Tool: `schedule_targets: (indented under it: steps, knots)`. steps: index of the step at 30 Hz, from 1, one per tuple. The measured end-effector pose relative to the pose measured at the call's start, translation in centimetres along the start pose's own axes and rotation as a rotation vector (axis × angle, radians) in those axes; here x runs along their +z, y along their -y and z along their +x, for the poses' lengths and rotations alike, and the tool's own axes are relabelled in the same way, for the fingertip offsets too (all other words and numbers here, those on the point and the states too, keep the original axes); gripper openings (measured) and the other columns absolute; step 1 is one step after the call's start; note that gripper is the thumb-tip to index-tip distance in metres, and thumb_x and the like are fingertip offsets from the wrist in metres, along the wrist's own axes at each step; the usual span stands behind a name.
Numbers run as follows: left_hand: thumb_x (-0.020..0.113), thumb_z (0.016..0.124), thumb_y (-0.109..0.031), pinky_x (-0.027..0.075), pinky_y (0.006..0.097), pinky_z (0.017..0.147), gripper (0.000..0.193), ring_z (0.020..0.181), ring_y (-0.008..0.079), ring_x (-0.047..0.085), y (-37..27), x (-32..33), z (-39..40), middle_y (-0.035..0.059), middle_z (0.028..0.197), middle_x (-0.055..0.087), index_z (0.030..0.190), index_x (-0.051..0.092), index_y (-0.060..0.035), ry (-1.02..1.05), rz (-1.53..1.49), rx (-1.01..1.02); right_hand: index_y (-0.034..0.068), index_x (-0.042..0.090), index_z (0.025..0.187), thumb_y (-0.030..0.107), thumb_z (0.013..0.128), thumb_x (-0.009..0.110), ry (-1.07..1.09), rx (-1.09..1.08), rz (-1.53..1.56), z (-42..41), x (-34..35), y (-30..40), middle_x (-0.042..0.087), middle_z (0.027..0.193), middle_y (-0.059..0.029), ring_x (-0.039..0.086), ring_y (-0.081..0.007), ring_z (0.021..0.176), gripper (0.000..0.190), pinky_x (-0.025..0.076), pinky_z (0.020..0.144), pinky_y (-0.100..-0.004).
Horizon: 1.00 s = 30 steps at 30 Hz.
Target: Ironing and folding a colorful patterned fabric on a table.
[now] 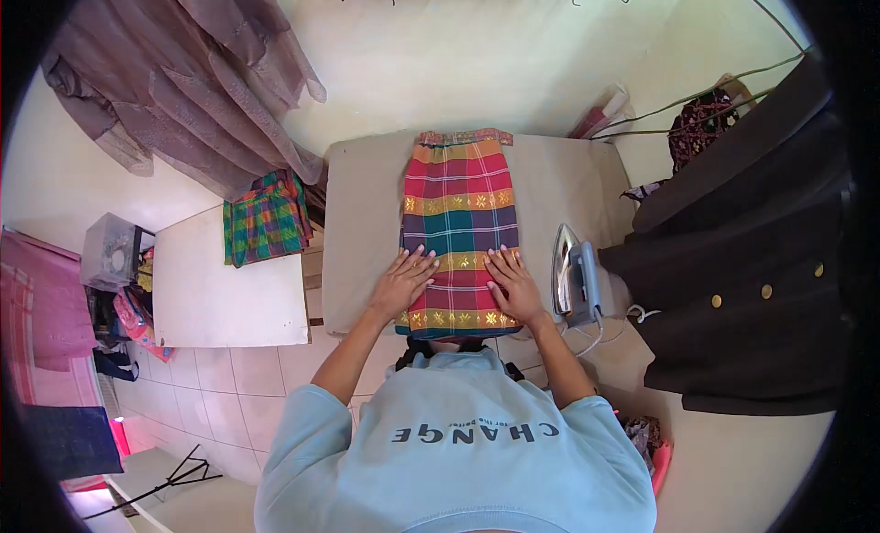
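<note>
A folded plaid cloth garment (459,223), red, teal and gold with an elastic-looking waistband at its far end, lies lengthwise on a beige padded ironing surface (364,189). My left hand (405,278) rests flat on its left edge, fingers apart. On the right edge my right hand (512,285) lies palm down, fingers slightly spread. Neither hand grips anything. A blue-grey clothes iron (577,278) stands just right of my right hand on the same surface, its metal soleplate facing left. The iron's cord trails from its near end.
A white table (227,306) at the left bears a folded green plaid cloth (268,220). Long mauve garments (199,79) hang above it. A black garment with gold buttons (742,272) hangs close on the right. A pink basket (662,464) with cloth sits at lower right.
</note>
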<state>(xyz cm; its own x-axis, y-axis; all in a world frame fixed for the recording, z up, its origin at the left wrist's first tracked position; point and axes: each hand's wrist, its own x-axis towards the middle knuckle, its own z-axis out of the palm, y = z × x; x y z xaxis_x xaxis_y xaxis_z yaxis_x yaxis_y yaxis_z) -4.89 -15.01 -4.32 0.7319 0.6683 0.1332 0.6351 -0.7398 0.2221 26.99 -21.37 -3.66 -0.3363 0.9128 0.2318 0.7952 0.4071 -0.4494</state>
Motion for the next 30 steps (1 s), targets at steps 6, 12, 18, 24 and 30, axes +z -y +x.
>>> schedule_targets:
  steps: [6,12,18,24,30]
  knots:
    - [0.057,0.103,-0.03,0.028,0.0448,0.125,0.045,0.147,0.0231,0.043,0.0,0.2,0.2,0.0008,0.152,0.055,0.146,0.058,-0.0155,-0.071,0.078,0.005,0.008,0.062,0.139,0.016,0.097,0.063,-0.066,-0.027,-0.078,0.2,1.2,-0.1,0.053,0.154,-0.0059,0.039,-0.0332,0.149,0.042,0.028,0.124,-0.0522]
    - [0.061,0.1,-0.028,0.033,0.0439,0.123,0.04,0.142,0.0196,0.05,-0.5,-3.0,1.7,0.0002,0.142,0.064,0.137,0.066,-0.0136,-0.175,0.091,0.044,0.007,0.07,0.123,0.008,0.092,0.066,-0.185,0.009,-0.069,0.6,0.8,0.2,0.068,0.135,-0.0091,0.054,-0.0302,0.138,0.031,0.034,0.121,-0.0512]
    - [0.064,0.099,-0.025,0.037,0.0467,0.12,0.032,0.141,0.0212,0.051,-1.0,-9.0,5.0,0.0028,0.138,0.067,0.127,0.071,-0.0101,-0.361,0.024,0.009,0.005,0.07,0.113,0.0,0.086,0.067,-0.447,-0.093,-0.101,5.0,-5.7,2.7,0.071,0.126,-0.0103,0.061,-0.0295,0.13,0.028,0.043,0.114,-0.0499]
    - [0.061,0.101,-0.029,0.037,0.0487,0.119,0.034,0.144,0.0314,0.046,-0.1,-7.1,6.0,0.0099,0.14,0.064,0.123,0.072,-0.0051,-0.139,-0.075,-0.183,0.007,0.071,0.113,0.005,0.088,0.068,-0.373,-0.037,-0.09,6.1,-3.0,0.2,0.07,0.124,-0.0066,0.055,-0.0312,0.132,0.025,0.04,0.111,-0.0505]
    - [0.069,0.094,-0.046,0.032,0.0485,0.123,0.059,0.148,0.0317,0.04,0.3,-5.0,3.9,0.0127,0.152,0.053,0.139,0.06,-0.0084,-0.146,-0.187,-0.172,0.006,0.069,0.119,0.019,0.093,0.071,-0.482,0.19,0.11,2.2,-2.2,3.2,0.06,0.137,-0.0134,0.048,-0.0393,0.136,0.029,0.038,0.113,-0.0509]
